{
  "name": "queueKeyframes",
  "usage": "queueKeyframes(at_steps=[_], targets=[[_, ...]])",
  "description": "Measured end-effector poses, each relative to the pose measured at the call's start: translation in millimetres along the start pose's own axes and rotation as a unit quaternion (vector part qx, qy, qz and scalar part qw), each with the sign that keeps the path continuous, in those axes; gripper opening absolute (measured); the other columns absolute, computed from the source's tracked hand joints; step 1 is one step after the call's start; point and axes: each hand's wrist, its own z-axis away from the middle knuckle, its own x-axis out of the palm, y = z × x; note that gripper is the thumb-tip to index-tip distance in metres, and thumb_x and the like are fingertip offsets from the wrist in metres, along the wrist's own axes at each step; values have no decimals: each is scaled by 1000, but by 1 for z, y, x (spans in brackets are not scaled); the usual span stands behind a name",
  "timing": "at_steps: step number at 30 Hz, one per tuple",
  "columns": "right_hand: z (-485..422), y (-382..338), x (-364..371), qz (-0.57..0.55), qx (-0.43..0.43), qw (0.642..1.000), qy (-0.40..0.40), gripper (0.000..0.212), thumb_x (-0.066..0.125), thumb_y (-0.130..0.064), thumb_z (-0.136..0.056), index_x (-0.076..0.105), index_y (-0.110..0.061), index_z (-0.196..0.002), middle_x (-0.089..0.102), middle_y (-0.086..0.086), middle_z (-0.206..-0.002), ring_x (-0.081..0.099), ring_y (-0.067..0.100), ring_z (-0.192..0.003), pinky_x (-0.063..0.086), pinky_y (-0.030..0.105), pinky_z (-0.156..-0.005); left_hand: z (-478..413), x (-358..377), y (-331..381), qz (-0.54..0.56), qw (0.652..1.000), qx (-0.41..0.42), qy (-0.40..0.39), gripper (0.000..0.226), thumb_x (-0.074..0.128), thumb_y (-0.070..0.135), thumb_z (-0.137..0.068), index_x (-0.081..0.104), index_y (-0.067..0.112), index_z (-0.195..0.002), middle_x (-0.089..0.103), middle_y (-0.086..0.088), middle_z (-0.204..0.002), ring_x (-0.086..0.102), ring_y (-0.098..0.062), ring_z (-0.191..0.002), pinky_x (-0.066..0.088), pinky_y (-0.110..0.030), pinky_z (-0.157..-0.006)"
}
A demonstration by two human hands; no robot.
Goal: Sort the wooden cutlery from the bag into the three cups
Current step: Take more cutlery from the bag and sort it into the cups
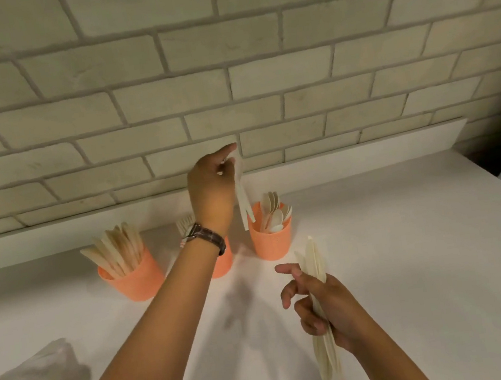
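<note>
**Sorting in progress.** A single wooden piece [242, 191] hangs upright from your left hand [210, 189], pinched at its top end. Its lower end looks split like fork tines, though blur leaves this uncertain. That end sits just above the gap between the middle cup [224, 262] and the right cup [271, 243].

The middle cup, largely hidden by your wrist, shows fork heads. The right cup holds spoons, and the left cup [136, 281] holds knives.

Your right hand [326, 304] has its grip closed around a bundle of cutlery [326, 356], taken near mid-length.

Each piece appears thin, so it is probably light, stiff, dry and liable to snap if bent. Take it by the plain handle with a light pinch.

The bag [27, 372], with more pieces beside it, lies on the counter [411, 247] at your near left.
</note>
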Motion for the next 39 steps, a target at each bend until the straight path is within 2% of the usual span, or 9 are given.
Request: queueKeyframes(at_steps=[5,11,15,18,22,24,29,34,39], targets=[[-3,-1,-8,-7,-5,1000,16,27,43,-27,-99,58,-12,-115,60,8,-69,26,12,-31,25,18,-39,-1,35,-16,-35,999,-15,-31,30,50,14,-90,68,24,-111,70,-1,-104,61,-9,-84,34,2,-68],[-6,1,-9,-20,2,1000,17,33,47,-35,-94,57,-14,-117,57,7,-68,25,11,-32,25,18,-39,23,49,-41,-93,981,-67,-158,34,55,16,-90,60,21,-123,65,-8,-118,59,-24,-106,44,-29,-94],[-9,0,-2,-46,-11,999,24,50,54,-53,-85,52,-12,-112,52,5,-63,23,9,-30,23,16,-38,35,37,-48,-82,981,-66,-162,36,59,19,-89,59,16,-125,54,-5,-135,49,-20,-125,35,-26,-106],[-11,0,0,-116,-4,992,40,63,43,-68,-82,48,-8,-102,43,5,-55,22,9,-30,19,14,-39,46,23,-48,-37,980,-85,-178,30,58,13,-89,63,11,-119,50,-4,-139,42,-15,-132,29,-26,-111],[-12,0,7,-151,23,988,30,75,27,-79,-72,51,-9,-86,31,4,-46,21,11,-31,15,16,-42,67,-7,-40,36,984,-85,-153,28,59,8,-88,65,16,-115,55,10,-123,48,10,-107,30,5,-87],[-12,0,12,-153,27,987,27,76,27,-79,-72,52,-9,-82,29,3,-44,21,11,-31,15,16,-42,77,-20,-35,58,984,-100,-138,26,61,14,-88,65,28,-109,57,10,-111,49,10,-89,32,2,-80],[-11,-2,21,-116,26,993,21,61,34,-66,-82,53,-9,-86,40,6,-48,25,13,-33,20,18,-41,103,-42,-29,101,977,-143,-121,20,60,18,-89,66,35,-97,62,14,-110,54,-2,-111,39,-17,-94],[-9,-1,33,40,15,999,0,15,48,-20,-97,51,-9,-107,48,2,-62,37,10,-46,34,22,-49,122,-57,-23,130,973,-163,-100,21,60,17,-88,66,37,-89,66,15,-102,59,7,-94,41,0,-75],[-6,2,38,62,2,998,-20,19,43,-8,-98,52,-12,-115,52,-1,-66,43,10,-53,39,22,-56,135,-71,-24,145,969,-183,-80,23,59,14,-89,68,35,-89,70,18,-96,60,11,-89,44,-6,-79]])
